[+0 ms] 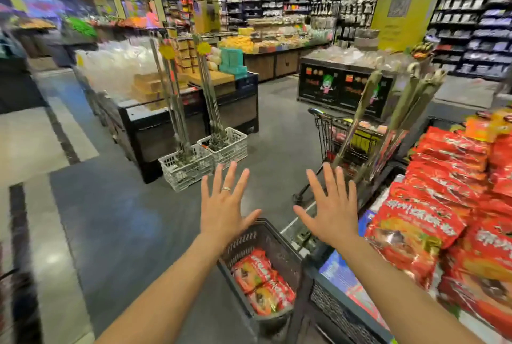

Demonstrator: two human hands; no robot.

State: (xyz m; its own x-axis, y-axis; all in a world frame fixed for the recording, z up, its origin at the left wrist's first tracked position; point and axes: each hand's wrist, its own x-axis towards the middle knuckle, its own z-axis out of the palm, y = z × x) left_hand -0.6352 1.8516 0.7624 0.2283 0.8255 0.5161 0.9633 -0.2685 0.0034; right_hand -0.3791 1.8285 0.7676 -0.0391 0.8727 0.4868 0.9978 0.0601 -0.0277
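Observation:
Both of my arms stretch out in front of me in a shop aisle. My left hand (225, 206), with a ring on one finger, is held up flat with its fingers spread and holds nothing. My right hand (332, 205) is spread the same way and is empty too. Below and between them a dark plastic shopping basket (266, 235) stands on the floor with red noodle packets (261, 280) inside. It sits against a display stand at my right that is piled with the same red packets (443, 205).
A black wire trolley (340, 138) stands ahead on the right. Two white crates (205, 158) holding tall stalks sit on the floor by a dark display counter (155, 124). More stalks lean at the right. Grey floor (124, 219) lies to the left and ahead.

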